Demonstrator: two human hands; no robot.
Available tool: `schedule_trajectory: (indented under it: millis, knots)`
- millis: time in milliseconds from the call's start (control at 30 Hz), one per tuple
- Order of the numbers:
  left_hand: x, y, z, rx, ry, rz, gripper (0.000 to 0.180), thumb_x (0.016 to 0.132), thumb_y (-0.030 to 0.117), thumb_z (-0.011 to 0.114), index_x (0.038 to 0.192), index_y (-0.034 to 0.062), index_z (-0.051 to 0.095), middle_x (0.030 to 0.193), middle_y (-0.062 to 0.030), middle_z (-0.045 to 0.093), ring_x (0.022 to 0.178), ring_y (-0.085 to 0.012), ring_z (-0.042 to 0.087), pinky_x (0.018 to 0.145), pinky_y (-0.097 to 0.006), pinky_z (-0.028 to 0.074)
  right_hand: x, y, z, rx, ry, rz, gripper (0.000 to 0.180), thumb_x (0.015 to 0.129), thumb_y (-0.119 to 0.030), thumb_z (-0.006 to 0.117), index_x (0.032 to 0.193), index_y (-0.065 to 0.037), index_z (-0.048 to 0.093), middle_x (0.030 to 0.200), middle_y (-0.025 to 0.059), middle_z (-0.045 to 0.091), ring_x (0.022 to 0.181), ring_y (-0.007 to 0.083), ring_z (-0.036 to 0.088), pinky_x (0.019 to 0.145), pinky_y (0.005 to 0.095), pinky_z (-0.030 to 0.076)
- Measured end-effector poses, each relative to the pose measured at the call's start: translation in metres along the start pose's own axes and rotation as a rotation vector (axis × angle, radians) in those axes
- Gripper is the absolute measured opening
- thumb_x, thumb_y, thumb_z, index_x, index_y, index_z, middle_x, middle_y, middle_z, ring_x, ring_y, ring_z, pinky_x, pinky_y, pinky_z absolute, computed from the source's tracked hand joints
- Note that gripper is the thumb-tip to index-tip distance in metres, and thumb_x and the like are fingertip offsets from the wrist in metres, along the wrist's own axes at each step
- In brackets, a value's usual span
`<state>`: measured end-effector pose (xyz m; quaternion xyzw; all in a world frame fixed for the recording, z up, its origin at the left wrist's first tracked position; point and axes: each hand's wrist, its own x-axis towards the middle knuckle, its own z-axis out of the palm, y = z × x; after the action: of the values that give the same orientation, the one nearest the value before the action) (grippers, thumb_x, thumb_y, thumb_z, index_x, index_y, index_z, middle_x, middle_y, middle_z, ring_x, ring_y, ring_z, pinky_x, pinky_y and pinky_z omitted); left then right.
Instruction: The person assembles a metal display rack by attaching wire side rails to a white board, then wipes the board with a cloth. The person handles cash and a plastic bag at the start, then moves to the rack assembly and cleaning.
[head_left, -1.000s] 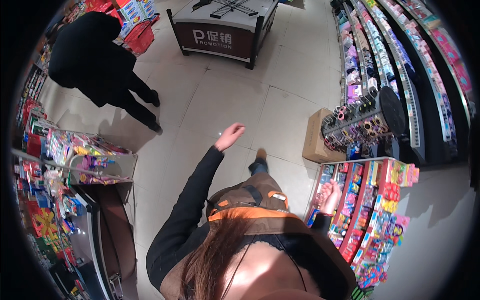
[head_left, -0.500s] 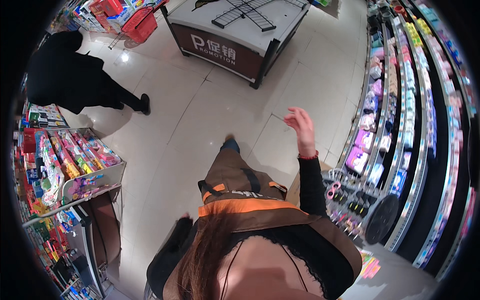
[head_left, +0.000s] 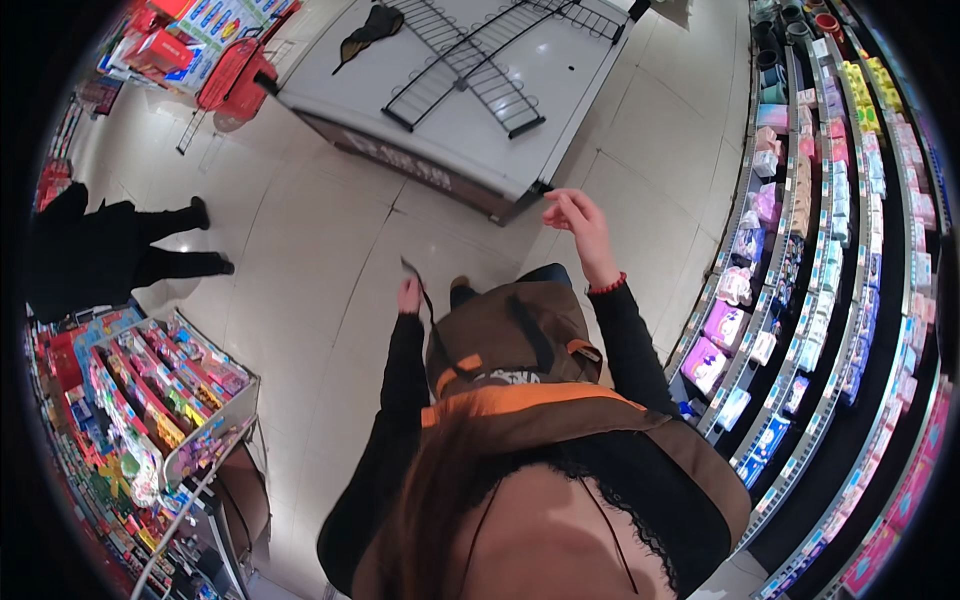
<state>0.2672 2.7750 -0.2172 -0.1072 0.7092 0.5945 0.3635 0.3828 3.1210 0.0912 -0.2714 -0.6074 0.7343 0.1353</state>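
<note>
My left hand (head_left: 409,296) is out ahead of my apron, its fingers closed. They hold a thin, dark, strip-like thing (head_left: 424,292) with a greyish tip; its exact kind does not show. Over the floor on the other side, my right hand (head_left: 580,228) is raised near the table's corner, fingers loosely bent and nothing in them. A red bracelet circles that wrist. The white-topped table (head_left: 340,100) stands ahead of me. Black wire racks (head_left: 460,82) lie crossed on it, beside a dark, crumpled item (head_left: 370,35).
Tall shelves of packaged goods (head_left: 725,325) line the right side. At lower left stands a bin of colourful small packets (head_left: 180,390). A person in dark clothes (head_left: 90,260) is at the left, beyond it. A red basket (head_left: 230,80) sits near boxes at upper left.
The table and racks are closer in view. My left hand has come forward from beside my body, with the dark strip now showing. The person at left appears farther toward the edge.
</note>
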Motion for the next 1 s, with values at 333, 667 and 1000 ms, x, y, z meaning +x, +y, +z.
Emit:
schedule_trajectory:
  millis: [333,667,1000]
  knots:
    - [0.004,0.131,0.27,-0.284,0.071,0.039,0.03,0.103,0.023,0.055,0.123,0.0011,0.06,0.106,-0.0053,0.064,0.095,-0.0095,0.059,0.084,-0.024,0.049,0.467,0.147,-0.05,-0.905,0.145,-0.095,0.059,0.083,-0.046,0.07,0.114,0.003,0.062,0.094,0.0235,0.067,0.096,0.0389,0.065,0.088,0.0416,0.051]
    - [-0.144,0.058,0.405,-0.894,0.902,-0.683,0.043,0.094,0.036,0.057,0.128,0.0094,0.054,0.124,-0.0101,0.061,0.113,-0.023,0.059,0.092,-0.039,0.048,0.575,0.229,-0.081,-0.391,-0.267,0.613,0.07,0.083,-0.057,0.072,0.111,0.005,0.059,0.083,0.014,0.065,0.063,0.0217,0.064,0.05,0.0306,0.051]
    - [-0.044,0.139,0.431,-0.594,0.82,-0.204,0.029,0.101,0.029,0.055,0.119,0.0061,0.061,0.106,-0.0064,0.065,0.098,-0.015,0.061,0.081,-0.028,0.049,0.584,0.051,-0.189,-1.033,-0.032,-0.067,0.034,0.083,-0.043,0.067,0.086,-0.009,0.071,0.078,0.0162,0.07,0.08,0.0396,0.066,0.069,0.0485,0.052]
